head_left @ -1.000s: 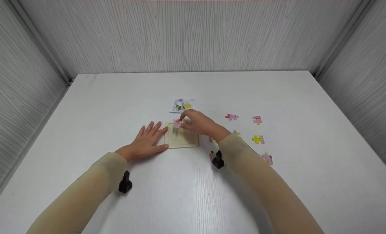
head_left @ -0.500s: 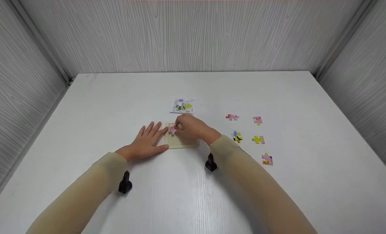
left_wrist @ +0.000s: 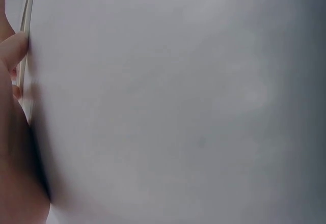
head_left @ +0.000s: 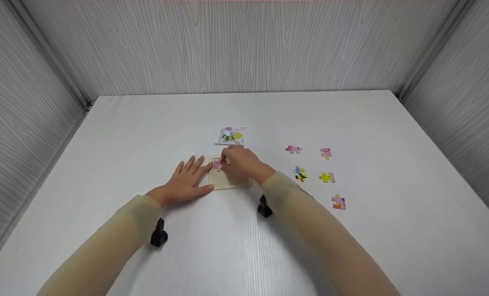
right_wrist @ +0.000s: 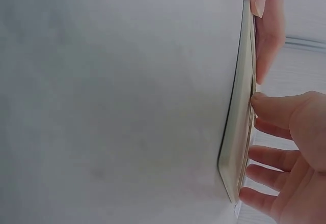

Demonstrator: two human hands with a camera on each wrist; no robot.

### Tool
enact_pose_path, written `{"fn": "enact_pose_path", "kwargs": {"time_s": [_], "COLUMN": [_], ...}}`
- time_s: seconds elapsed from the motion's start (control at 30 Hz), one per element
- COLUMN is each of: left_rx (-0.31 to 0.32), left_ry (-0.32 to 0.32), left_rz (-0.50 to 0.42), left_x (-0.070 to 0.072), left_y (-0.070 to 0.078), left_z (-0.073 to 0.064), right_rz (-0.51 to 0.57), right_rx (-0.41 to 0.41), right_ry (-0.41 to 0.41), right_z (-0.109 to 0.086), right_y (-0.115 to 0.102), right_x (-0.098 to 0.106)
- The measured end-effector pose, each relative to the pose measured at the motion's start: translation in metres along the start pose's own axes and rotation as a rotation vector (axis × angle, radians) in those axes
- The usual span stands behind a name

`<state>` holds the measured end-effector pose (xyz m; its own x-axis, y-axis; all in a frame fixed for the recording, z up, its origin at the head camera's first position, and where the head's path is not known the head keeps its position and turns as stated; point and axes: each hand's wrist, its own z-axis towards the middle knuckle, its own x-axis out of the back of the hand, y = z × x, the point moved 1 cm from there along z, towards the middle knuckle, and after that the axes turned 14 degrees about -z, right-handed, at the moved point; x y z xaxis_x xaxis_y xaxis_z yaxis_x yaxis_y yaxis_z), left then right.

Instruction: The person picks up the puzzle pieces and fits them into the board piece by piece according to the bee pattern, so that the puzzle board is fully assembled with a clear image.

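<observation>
Left hand [head_left: 186, 181] flat, fingers [head_left: 193, 163] spread, right hand [head_left: 242, 162] fingers [right_wrist: 275, 114] curled, pinching, both forearms extended

My left hand [head_left: 186, 179] lies flat against left edge of wooden puzzle tray [head_left: 228, 181], blocking that side. My right hand [head_left: 242, 161] covers tray's far half, pinching pink piece [head_left: 218, 164]. Reference card [head_left: 231, 135] just beyond tray narrows far approach. Loose puzzle pieces [head_left: 325, 177] scattered right of my right forearm, well apart from tray. White table [head_left: 125, 135] open left, far and near. Panel walls [head_left: 244, 45] bound three sides.
</observation>
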<state>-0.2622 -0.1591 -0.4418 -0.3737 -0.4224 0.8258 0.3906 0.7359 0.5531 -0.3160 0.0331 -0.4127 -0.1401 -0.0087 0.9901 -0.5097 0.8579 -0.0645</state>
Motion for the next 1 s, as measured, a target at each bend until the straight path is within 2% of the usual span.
{"fn": "enact_pose_path", "kwargs": {"time_s": [0.23,0.47,0.73,1.0], "left_rx": [0.009,0.008,0.018,0.008], "left_ry": [-0.005,-0.008,-0.012,0.002], "left_rz": [-0.008,-0.003,0.001,0.011], "left_x": [-0.0001,-0.0017,-0.0029,-0.0025], "left_y": [-0.0005,-0.0033,-0.0010,-0.0026], "left_z": [-0.0001,0.0024,0.0019,0.0014], "right_rz": [-0.005,-0.041,-0.041,0.006], "right_rx": [0.000,0.021,-0.019,-0.038], "right_ry": [0.005,0.055,0.025,0.019], "right_z": [0.0028,0.0019,0.0041,0.0055], "right_y": [-0.0009,-0.0004,-0.0028,0.0008], "right_x": [-0.0019,0.0009,0.0012,0.0024]}}
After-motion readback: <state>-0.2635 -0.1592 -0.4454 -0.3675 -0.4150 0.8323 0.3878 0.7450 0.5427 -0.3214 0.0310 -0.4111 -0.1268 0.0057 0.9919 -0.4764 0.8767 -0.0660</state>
